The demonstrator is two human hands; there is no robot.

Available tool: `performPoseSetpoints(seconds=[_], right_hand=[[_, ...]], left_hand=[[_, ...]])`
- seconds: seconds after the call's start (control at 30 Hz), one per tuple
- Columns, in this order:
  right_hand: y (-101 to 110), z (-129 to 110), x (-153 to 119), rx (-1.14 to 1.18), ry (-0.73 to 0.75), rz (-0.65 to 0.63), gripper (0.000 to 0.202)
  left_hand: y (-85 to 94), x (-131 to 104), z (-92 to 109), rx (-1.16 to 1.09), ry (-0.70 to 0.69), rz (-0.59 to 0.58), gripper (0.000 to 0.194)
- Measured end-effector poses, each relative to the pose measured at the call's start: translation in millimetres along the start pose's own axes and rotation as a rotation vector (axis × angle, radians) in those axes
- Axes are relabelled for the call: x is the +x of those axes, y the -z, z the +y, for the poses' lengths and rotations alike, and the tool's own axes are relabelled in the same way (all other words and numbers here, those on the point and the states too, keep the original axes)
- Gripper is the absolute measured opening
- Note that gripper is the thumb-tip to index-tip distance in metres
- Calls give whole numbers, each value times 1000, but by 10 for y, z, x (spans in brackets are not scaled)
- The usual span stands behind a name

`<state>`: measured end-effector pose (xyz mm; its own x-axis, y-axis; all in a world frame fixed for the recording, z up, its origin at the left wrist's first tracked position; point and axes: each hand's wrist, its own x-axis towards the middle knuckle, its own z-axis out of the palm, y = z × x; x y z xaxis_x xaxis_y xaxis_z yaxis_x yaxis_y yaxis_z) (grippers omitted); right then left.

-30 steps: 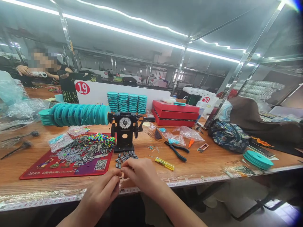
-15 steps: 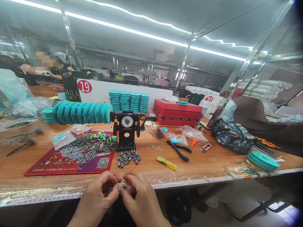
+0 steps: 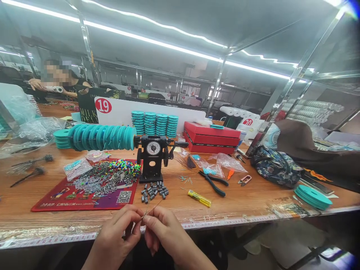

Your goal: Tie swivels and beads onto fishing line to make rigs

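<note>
My left hand [image 3: 119, 230] and my right hand [image 3: 164, 230] meet at the table's front edge, both closed in a pinch. Between their fingertips runs a thin dark line [image 3: 158, 205], its loose end sticking up to the right. Something tiny sits on it at the fingertips, too small to make out. Just beyond my hands lie several grey metal cylinders [image 3: 153, 191], like sinkers. Behind them stands a black hand-cranked winder [image 3: 152, 161] with a dial, carrying a row of teal foam spools [image 3: 102, 137] on its shaft.
Left, a red mat [image 3: 56, 198] bears beads and small metal fittings. Right of the winder lie a yellow tube [image 3: 199, 198], black-handled pliers [image 3: 215, 185], snips [image 3: 244, 180] and an orange-capped piece [image 3: 230, 173]. A red box [image 3: 212, 140] stands behind. Across the partition a person holds a white roll.
My right thumb has come up to the left fingertips, and my right hand's lower fingers have curled downward. The view has shifted slightly; the table things stay put.
</note>
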<state>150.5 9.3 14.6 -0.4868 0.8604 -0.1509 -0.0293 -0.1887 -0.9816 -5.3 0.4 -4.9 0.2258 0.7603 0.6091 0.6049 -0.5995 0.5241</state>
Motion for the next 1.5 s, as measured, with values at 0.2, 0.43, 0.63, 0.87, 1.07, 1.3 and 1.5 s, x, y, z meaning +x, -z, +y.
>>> performPoseSetpoints(seconds=[0.2, 0.43, 0.63, 0.87, 1.07, 1.3, 1.5], right_hand=[[0, -30, 55, -40, -18, 8, 13], [-49, 29, 67, -150, 29, 13, 14], [-87, 8, 72, -205, 32, 57, 15], [-87, 3, 45, -263, 17, 45, 17], [-102, 29, -16, -205, 4, 59, 11], [-116, 22, 3, -177, -31, 78, 8], [-120, 26, -1, -187, -47, 81, 7]], left_hand=[[50, -43, -47, 17, 71, -119, 6], [200, 72, 14, -50, 362, -270, 23], [148, 203, 105, -339, 702, -476, 33], [175, 187, 108, -309, 629, -416, 25], [192, 152, 129, -334, 645, -396, 23], [180, 168, 137, -420, 674, -360, 22], [163, 143, 95, -430, 641, -357, 20]])
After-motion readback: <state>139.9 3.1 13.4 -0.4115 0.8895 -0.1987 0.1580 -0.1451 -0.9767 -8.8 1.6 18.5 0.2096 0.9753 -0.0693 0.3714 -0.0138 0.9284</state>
